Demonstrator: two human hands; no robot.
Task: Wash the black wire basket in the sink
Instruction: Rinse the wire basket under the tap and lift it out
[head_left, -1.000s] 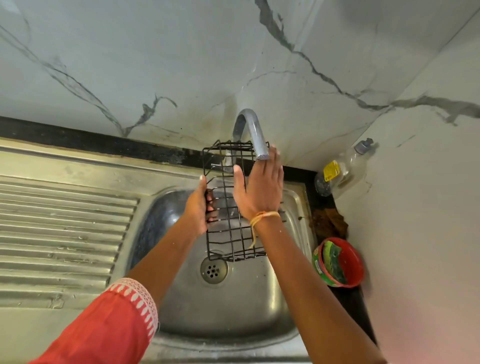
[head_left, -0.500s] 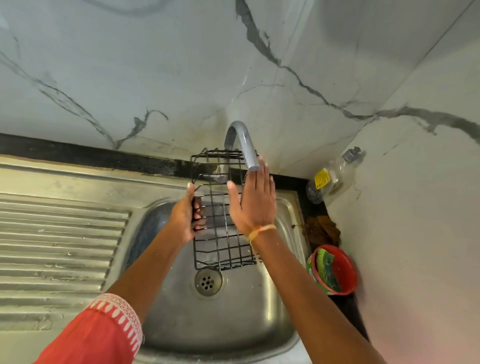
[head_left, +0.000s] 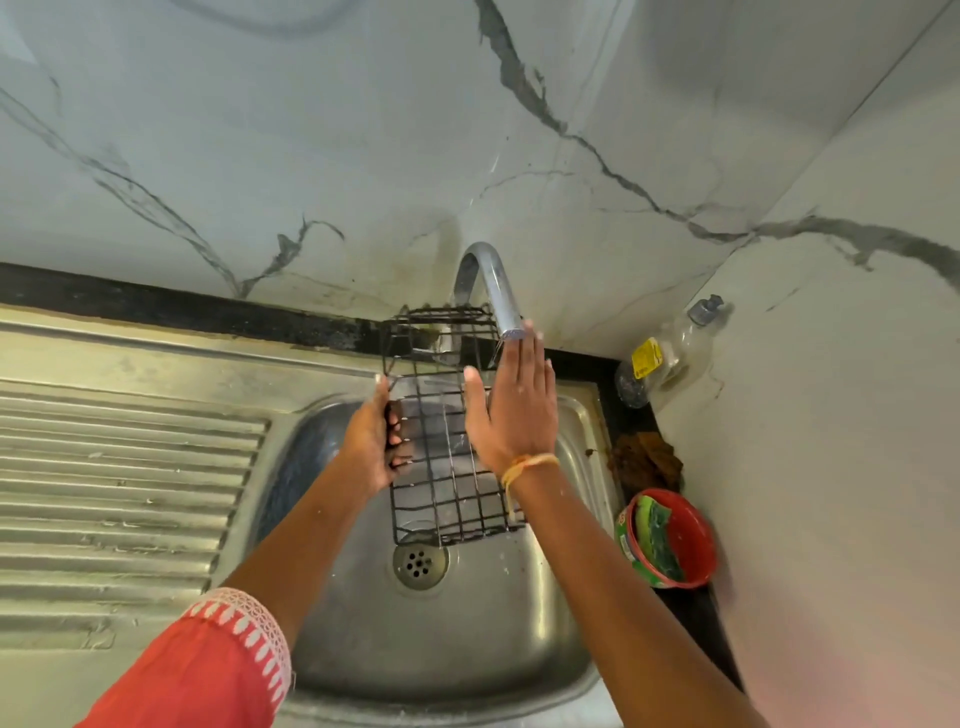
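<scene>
The black wire basket (head_left: 441, 441) hangs over the sink (head_left: 582, 415), tipped lengthwise with its far end up near the faucet (head_left: 493, 283) and its near end just above the drain (head_left: 420, 564). The left hand (head_left: 371, 441) grips its left side rail, fingers curled through the wires. The right hand (head_left: 514, 410) lies flat and straight-fingered against the right side, fingertips under the spout where water seems to run.

The basket looks light and stiff, thin welded wire that should not bend, though wet rods will likely be slippery; the long side rails offer the surest hold. Room is tight at the sink's back edge, where the faucet crowds the basket's top, and at the right edge sit a red bowl (head_left: 670, 540) and a plastic bottle (head_left: 660, 358). The ribbed drainboard (head_left: 119, 483) on the left gives open space for turning
</scene>
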